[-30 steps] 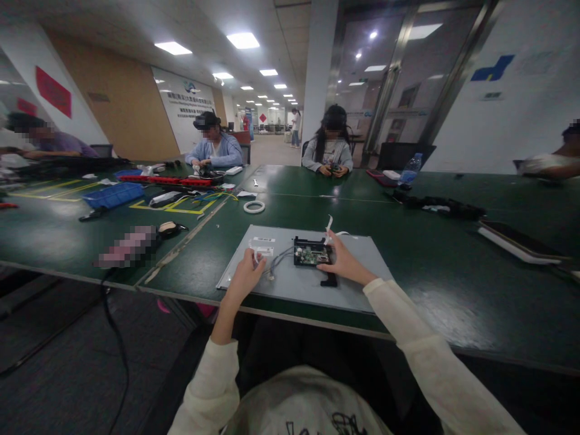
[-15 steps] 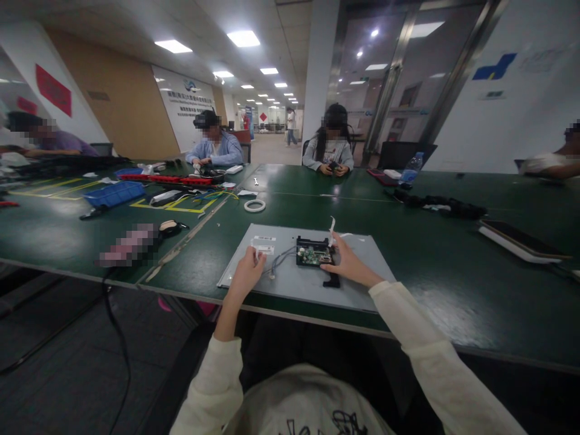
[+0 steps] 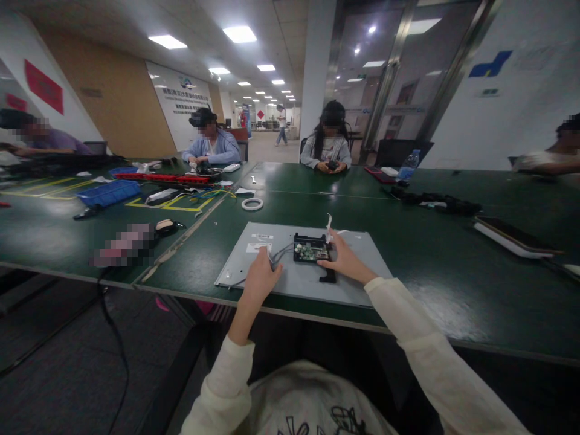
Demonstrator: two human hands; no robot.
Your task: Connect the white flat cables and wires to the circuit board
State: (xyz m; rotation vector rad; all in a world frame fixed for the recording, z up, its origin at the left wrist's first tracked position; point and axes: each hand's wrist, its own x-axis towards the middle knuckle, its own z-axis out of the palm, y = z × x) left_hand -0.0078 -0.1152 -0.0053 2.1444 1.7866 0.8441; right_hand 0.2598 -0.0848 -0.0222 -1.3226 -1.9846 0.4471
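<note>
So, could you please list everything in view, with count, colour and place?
Tables: several adjoining, green, centre
Panel: one, grey, on near table
Holder: one, black, on panel
Circuit board: one, green, in holder
Cables: some, grey, left of board
Ring: one, white, beyond panel
Trays: two, blue, left
Bottle: one, clear, far right
Slab: one, white with dark top, right
People: at least five, mixed colours, around and beyond tables
Other clutter: unclear count, mixed, left
Left hand: one, cream-sleeved, at cables
Right hand: one, cream-sleeved, at holder
</note>
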